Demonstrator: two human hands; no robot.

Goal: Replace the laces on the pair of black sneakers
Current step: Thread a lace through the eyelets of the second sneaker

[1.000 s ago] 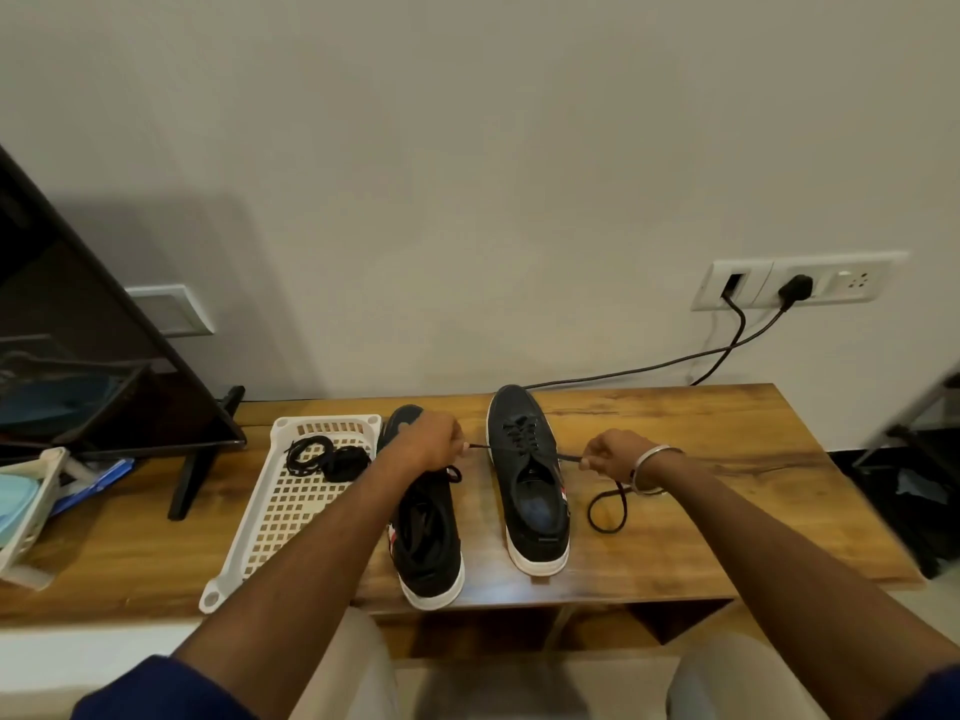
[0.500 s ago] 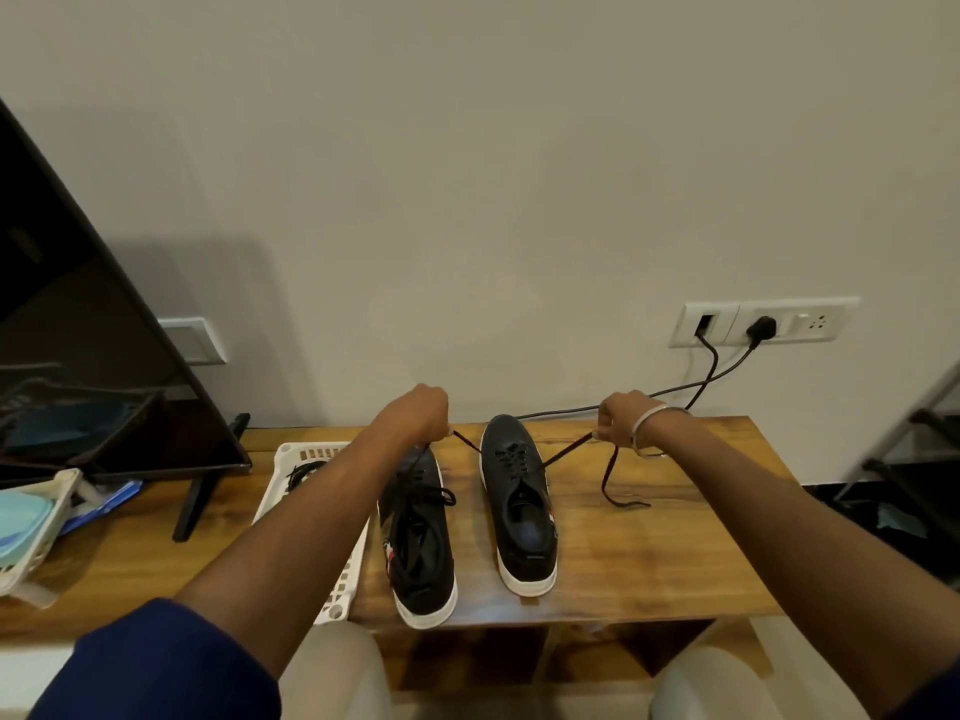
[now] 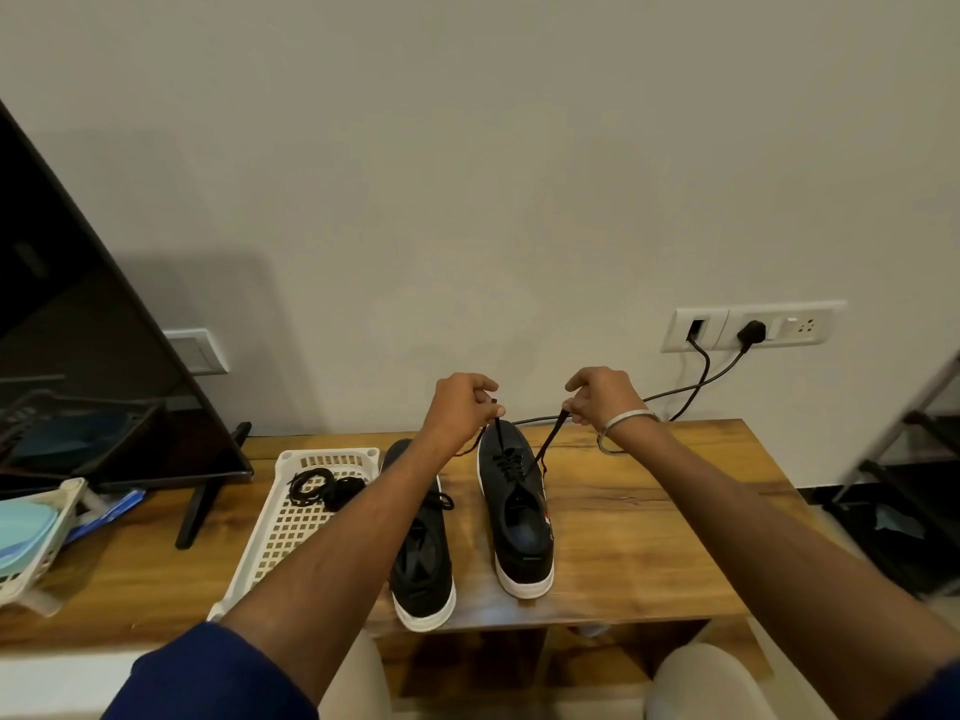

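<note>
Two black sneakers with white soles stand side by side on the wooden table (image 3: 649, 537), toes toward the wall. The right sneaker (image 3: 517, 517) has a black lace (image 3: 550, 439) threaded through its front eyelets. Both ends of that lace rise from the shoe. My left hand (image 3: 460, 405) pinches one end above the toe, and my right hand (image 3: 602, 394), with a metal bangle on the wrist, pinches the other end. The left sneaker (image 3: 423, 558) lies partly under my left forearm, its lace loose.
A white perforated tray (image 3: 291, 527) left of the shoes holds coiled black laces (image 3: 324, 485). A TV screen (image 3: 78, 356) and a basket (image 3: 31, 543) stand at the far left. Power cables (image 3: 696, 387) run from wall sockets behind the table. A rack stands at the right.
Both hands have lifted and come closer together above the right sneaker, pulling the lace ends up and taut. The slack loop that lay on the table right of the shoe is gone.
</note>
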